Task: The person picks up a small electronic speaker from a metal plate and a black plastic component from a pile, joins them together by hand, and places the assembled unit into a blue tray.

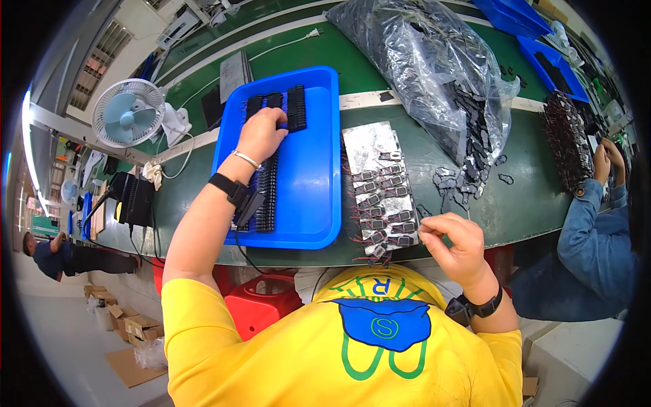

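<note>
My left hand (263,136) reaches into a blue tray (308,234). Its fingers are bent together at the rows of small black parts (297,108), and anything between the fingertips is hidden. More black parts (266,197) stand in close rows under my left wrist. My right hand (458,245) is held at the right edge of a pale, whitish board (366,139), thumb and fingertips together in a pinch. On that board lie several small dark rectangular pieces with thin red wires (371,213). Whether my right fingers hold anything is too small to tell.
A clear plastic bag (434,68) spills flat black pieces (468,173) onto the green table (305,54). A white fan (129,113) and a black box with cables (132,199) stand left. At the right, a person in denim sleeves (590,224) works by a dark wired pile (566,142).
</note>
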### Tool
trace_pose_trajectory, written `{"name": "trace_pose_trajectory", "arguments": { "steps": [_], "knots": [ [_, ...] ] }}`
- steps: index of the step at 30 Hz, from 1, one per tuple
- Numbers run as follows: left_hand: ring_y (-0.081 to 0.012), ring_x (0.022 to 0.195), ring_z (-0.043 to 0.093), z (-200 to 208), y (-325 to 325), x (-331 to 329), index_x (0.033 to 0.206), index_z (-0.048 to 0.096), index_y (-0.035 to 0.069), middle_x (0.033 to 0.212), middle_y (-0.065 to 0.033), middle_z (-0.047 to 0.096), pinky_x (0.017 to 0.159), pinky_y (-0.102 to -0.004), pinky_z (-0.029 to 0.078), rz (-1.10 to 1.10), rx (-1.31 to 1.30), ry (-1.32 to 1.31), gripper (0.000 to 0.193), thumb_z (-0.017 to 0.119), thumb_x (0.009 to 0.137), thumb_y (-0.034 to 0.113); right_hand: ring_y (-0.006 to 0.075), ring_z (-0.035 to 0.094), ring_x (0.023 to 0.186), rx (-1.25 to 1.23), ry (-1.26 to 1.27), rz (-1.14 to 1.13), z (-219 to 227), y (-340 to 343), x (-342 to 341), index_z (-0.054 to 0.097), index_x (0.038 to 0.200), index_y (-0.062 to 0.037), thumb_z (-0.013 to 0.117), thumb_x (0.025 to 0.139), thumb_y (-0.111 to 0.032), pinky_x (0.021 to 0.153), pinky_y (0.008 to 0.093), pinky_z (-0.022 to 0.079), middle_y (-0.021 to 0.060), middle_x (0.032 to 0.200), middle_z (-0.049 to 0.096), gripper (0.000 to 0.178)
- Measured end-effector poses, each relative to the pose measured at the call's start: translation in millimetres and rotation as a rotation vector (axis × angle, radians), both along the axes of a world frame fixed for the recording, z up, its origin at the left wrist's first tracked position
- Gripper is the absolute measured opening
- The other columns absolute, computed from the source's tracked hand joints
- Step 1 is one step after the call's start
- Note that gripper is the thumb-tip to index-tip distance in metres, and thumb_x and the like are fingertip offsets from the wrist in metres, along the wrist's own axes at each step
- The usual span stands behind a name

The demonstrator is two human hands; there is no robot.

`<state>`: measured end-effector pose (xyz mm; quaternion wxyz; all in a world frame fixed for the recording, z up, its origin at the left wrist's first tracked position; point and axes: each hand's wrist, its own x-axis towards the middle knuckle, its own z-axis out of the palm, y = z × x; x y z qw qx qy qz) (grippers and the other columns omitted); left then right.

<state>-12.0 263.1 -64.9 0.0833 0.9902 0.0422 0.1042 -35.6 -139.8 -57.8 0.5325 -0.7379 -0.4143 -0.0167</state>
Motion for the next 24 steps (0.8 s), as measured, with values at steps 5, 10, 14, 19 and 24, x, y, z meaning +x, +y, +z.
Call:
{"name": "trace_pose_trajectory", "arguments": {
  "steps": [5, 10, 14, 19, 24],
  "knots": [
    [-0.0297, 0.087, 0.064, 43.8, -49.2, -28.1, 0.095, 0.064, 0.003, 0.098, -0.0146, 0.064, 0.075, -0.0353, 0.052, -0.177, -0.267, 0.081, 0.020, 0.069, 0.079, 0.012, 0.0205, 0.063, 0.065, -0.025, -0.075, 0.007, 3.8, 13.8, 13.3, 0.064, 0.091, 0.0012, 0.069, 0.075, 0.004, 0.058, 0.0280, 0.049, 0.0116, 0.079, 0.065, 0.017],
    [-0.0305, 0.082, 0.063, 64.2, -116.2, -75.2, 0.094, 0.065, 0.004, 0.089, -0.0127, 0.066, 0.072, -0.0365, 0.051, -0.490, -0.318, 0.294, 0.015, 0.066, 0.083, 0.013, 0.0272, 0.060, 0.079, -0.164, -0.206, 0.029, 12.0, 58.1, 48.6, 0.066, 0.088, -0.0036, 0.072, 0.073, -0.006, 0.067, 0.0341, 0.049, 0.0088, 0.084, 0.061, 0.016],
    [-0.0298, 0.080, 0.063, 58.0, -141.5, -103.9, 0.091, 0.066, 0.005, 0.085, -0.0117, 0.066, 0.070, -0.0370, 0.050, -0.487, -0.404, 0.269, 0.012, 0.066, 0.082, 0.013, 0.0287, 0.058, 0.086, -0.313, -0.348, 0.038, 7.1, 94.5, 66.4, 0.066, 0.086, -0.0062, 0.074, 0.071, -0.013, 0.075, 0.0383, 0.046, 0.0077, 0.084, 0.058, 0.018],
    [-0.0287, 0.078, 0.063, 40.0, -141.4, -121.4, 0.091, 0.066, 0.005, 0.085, -0.0113, 0.065, 0.069, -0.0351, 0.050, -0.414, -0.564, 0.192, 0.011, 0.067, 0.081, 0.010, 0.0288, 0.056, 0.087, -0.488, -0.382, 0.058, 6.4, 103.0, 63.4, 0.065, 0.086, -0.0067, 0.075, 0.070, -0.016, 0.078, 0.0404, 0.044, 0.0075, 0.083, 0.057, 0.021],
    [-0.0211, 0.080, 0.065, 35.7, -138.3, -124.2, 0.096, 0.065, 0.002, 0.086, -0.0087, 0.067, 0.072, -0.0303, 0.050, -0.330, -0.755, 0.107, 0.016, 0.069, 0.081, 0.007, 0.0279, 0.056, 0.085, -0.466, -0.382, 0.053, 14.6, 104.0, 61.6, 0.064, 0.087, -0.0048, 0.075, 0.069, -0.012, 0.079, 0.0393, 0.044, 0.0073, 0.082, 0.058, 0.022]
  ]
}}
